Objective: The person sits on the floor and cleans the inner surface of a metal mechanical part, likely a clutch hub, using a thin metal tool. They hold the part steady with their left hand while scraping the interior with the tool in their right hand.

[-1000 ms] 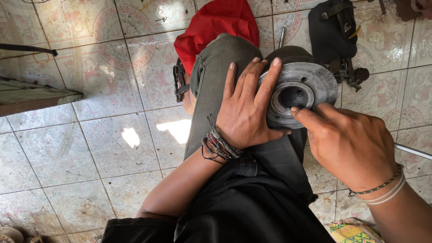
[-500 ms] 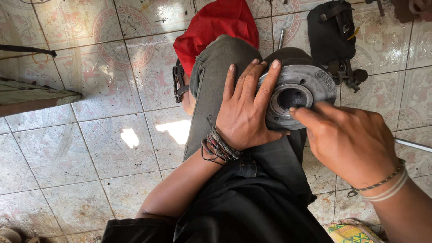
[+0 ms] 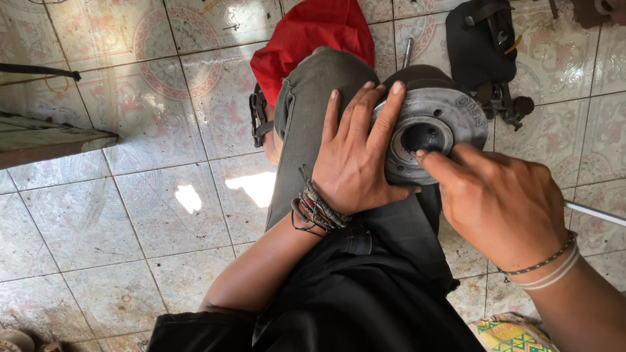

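Patterned floor tiles (image 3: pixel 117 215), pale and worn with faded pink rings, fill the frame beneath a seated person whose black clothing takes up the lower middle. Just above it, the left hand (image 3: pixel 355 163), its wrist wrapped in corded bracelets (image 3: pixel 317 210), lies spread on the grey-trousered knee (image 3: pixel 313 111), fingers (image 3: pixel 386 114) fully extended and pressed flat over the left rim of a round grey metal hub (image 3: pixel 450 120) that rests on the leg right of centre. From the lower right the right hand (image 3: pixel 502 202), wearing thin bangles, reaches in with its forefinger stretched to the edge of the hub's dark central bore (image 3: pixel 420 137); whether its other fingers grip anything cannot be told. A slim metal rod (image 3: pixel 596 214) lies on the tiles at the right edge. Farther up, a red cloth (image 3: pixel 313 32) sits top centre, a black strapped bag (image 3: pixel 482 45) upper right, and a wooden plank (image 3: pixel 52 140) at the left.
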